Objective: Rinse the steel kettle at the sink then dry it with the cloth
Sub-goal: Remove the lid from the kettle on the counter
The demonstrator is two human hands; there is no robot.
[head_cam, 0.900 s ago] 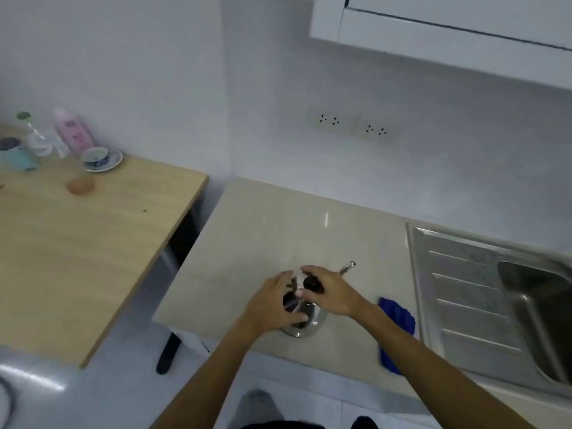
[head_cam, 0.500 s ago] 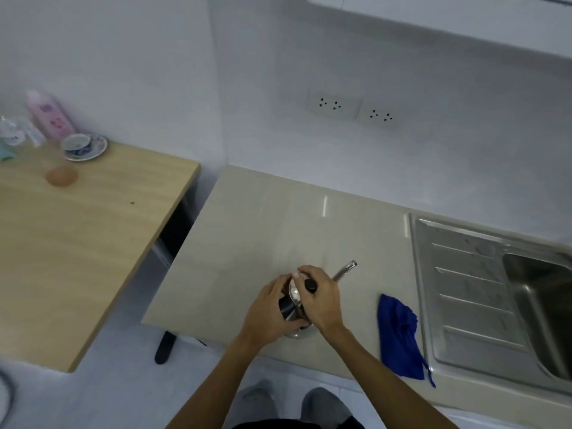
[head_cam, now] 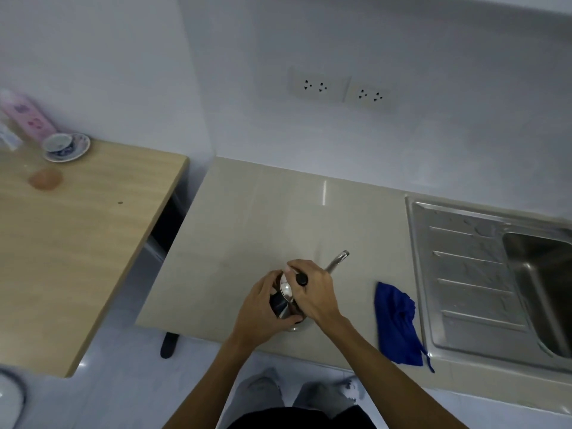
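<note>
1. steel kettle (head_cam: 286, 300) sits on the beige counter (head_cam: 247, 230) near its front edge, spout (head_cam: 337, 260) pointing back-right
2. my left hand (head_cam: 263, 314) wraps the kettle body from the left, fingers curled on it
3. my right hand (head_cam: 312, 292) is on top, fingers pinching the lid at its black knob (head_cam: 301, 279)
4. blue cloth (head_cam: 396, 326) lies crumpled right of kettle, just beside the sink (head_cam: 464, 274) drainboard, not touching my hands

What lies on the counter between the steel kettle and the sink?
In the head view, only the blue cloth lies between the steel kettle and the sink, crumpled beside the drainboard; the counter there is otherwise bare.
</note>
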